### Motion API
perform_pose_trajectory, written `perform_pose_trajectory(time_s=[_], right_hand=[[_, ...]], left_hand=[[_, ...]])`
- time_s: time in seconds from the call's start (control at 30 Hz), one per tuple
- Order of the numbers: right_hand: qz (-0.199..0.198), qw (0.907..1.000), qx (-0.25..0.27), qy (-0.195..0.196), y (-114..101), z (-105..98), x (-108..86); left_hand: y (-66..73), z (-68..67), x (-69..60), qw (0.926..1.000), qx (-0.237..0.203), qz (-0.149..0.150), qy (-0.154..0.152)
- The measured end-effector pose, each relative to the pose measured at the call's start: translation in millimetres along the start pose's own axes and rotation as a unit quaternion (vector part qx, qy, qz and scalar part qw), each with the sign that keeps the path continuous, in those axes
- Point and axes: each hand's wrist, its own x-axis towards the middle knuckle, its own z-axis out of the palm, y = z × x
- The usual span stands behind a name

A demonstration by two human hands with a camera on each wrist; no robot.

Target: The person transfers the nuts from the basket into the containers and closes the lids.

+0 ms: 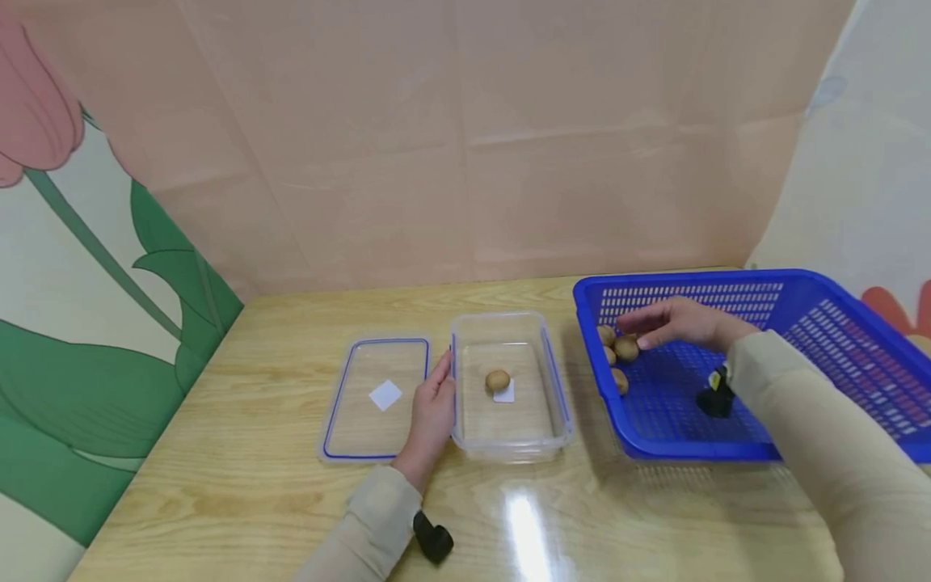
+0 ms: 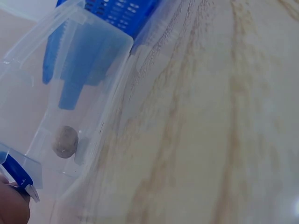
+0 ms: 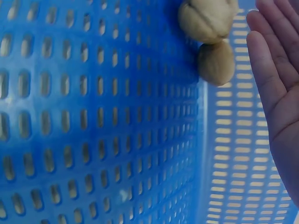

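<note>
A clear plastic box (image 1: pixel 476 432) with a walnut (image 1: pixel 498 381) inside stands on the table. My left hand (image 1: pixel 431 411) rests against the box's left wall, its fingers extended along it. In the left wrist view a bit of that hand (image 2: pixel 13 205) shows beside the box's blue-edged clip (image 2: pixel 17 171). Over in the blue basket (image 1: pixel 698 449), my right hand (image 1: pixel 680 321) reaches down to a walnut (image 1: pixel 626 349), thumb tip beside it. The right wrist view shows its fingers fairly straight near walnuts (image 3: pixel 216 63), gripping none. More walnuts (image 1: pixel 620 381) lie along the basket's left side.
A clear lid (image 1: pixel 364 440) with a blue seal lies left of the box, a white paper square (image 1: pixel 385 395) on it. Another white square (image 1: pixel 504 393) shows at the box, by the walnut. The basket's raised rim surrounds the right hand's work area.
</note>
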Motion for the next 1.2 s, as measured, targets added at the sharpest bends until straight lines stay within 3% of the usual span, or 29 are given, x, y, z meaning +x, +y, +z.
perform_pose_trajectory(time_s=[0.27, 0.7, 0.9, 1.2], right_hand=[[0.048, 0.9978, -0.040, 0.020, 9, 3, 0.6], [0.029, 0.9940, -0.099, 0.035, 9, 7, 9.5], [-0.006, 0.9931, -0.112, 0.032, 10, 10, 11.5], [-0.014, 0.9888, -0.141, 0.046, 16, 13, 13.3]], left_hand=[[-1.8, 0.7, -1.8, 0.9999, 0.000, 0.011, -0.001], [1.9, -0.4, -1.9, 0.9996, 0.005, 0.028, -0.003], [1.6, -0.9, -0.7, 0.9997, 0.002, 0.023, -0.001], [-1.2, -0.2, -0.9, 0.9999, 0.003, 0.017, -0.003]])
